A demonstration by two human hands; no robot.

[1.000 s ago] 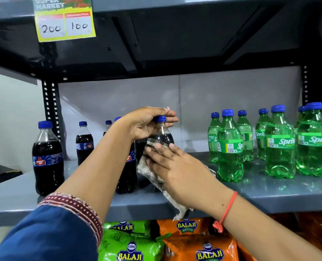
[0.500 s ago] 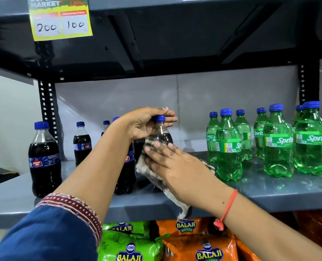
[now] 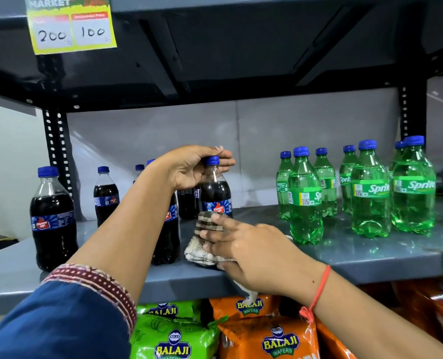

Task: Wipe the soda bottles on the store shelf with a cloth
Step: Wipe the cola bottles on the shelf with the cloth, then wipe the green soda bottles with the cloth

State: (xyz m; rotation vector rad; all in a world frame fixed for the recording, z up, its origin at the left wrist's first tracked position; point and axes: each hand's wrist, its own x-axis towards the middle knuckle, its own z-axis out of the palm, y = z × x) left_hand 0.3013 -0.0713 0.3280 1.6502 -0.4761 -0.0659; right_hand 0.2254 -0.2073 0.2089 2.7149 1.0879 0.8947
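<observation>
Two hands are busy on one dark cola bottle (image 3: 216, 193) standing upright near the front middle of the grey shelf (image 3: 357, 257). The left hand (image 3: 189, 168) is wrapped round the bottle's neck just under the blue cap (image 3: 212, 160), fingers curled over it. The right hand (image 3: 251, 251) presses a checked cloth (image 3: 206, 242) flat against the lower part of the bottle, below its label, fingers spread over the fabric; a tail of the cloth hangs past the shelf edge. A red thread (image 3: 318, 288) is tied at that wrist, and a blue sleeve (image 3: 59, 322) with a patterned cuff covers the left arm. More cola bottles (image 3: 53, 218) stand to the left and behind, upright. To the right, well apart from the hands, green Sprite bottles (image 3: 370, 193) are grouped together. A yellow price tag (image 3: 71, 24) hangs from the shelf above, and Balaji wafer bags (image 3: 269, 335) sit below.
</observation>
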